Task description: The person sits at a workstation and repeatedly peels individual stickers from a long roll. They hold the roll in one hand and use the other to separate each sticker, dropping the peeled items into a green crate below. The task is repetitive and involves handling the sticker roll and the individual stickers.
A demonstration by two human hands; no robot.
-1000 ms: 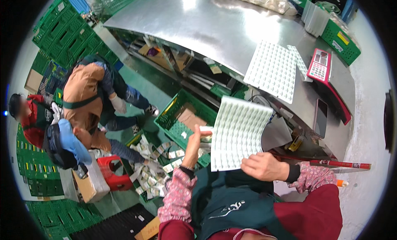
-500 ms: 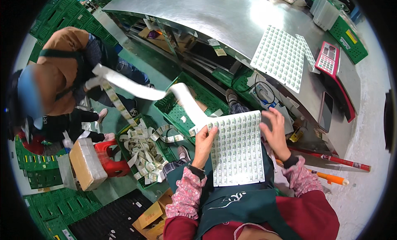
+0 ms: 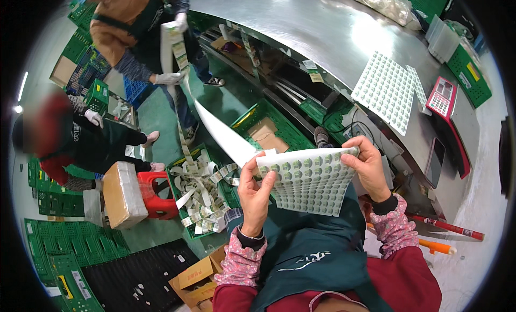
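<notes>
I hold a white sheet covered in rows of round green stickers by its top edge. My left hand pinches the left corner, with the thumb on the printed face. My right hand grips the right corner, thumb in front. A long white strip runs from a co-worker's gloved hands down to just behind the sheet at my left; its lower end is hidden. A green crate holds a tangle of label strips. Another sticker sheet lies on the steel table.
Two co-workers are at my left. A red stool stands beside a wrapped box. A green crate sits by the table, which holds a red scale and a phone. Red pole at right; crates lower left.
My right hand has taken hold of the top corner, and the sheet has lifted and tilted. The co-worker in brown has straightened and moved up the frame, raising the white strip.
</notes>
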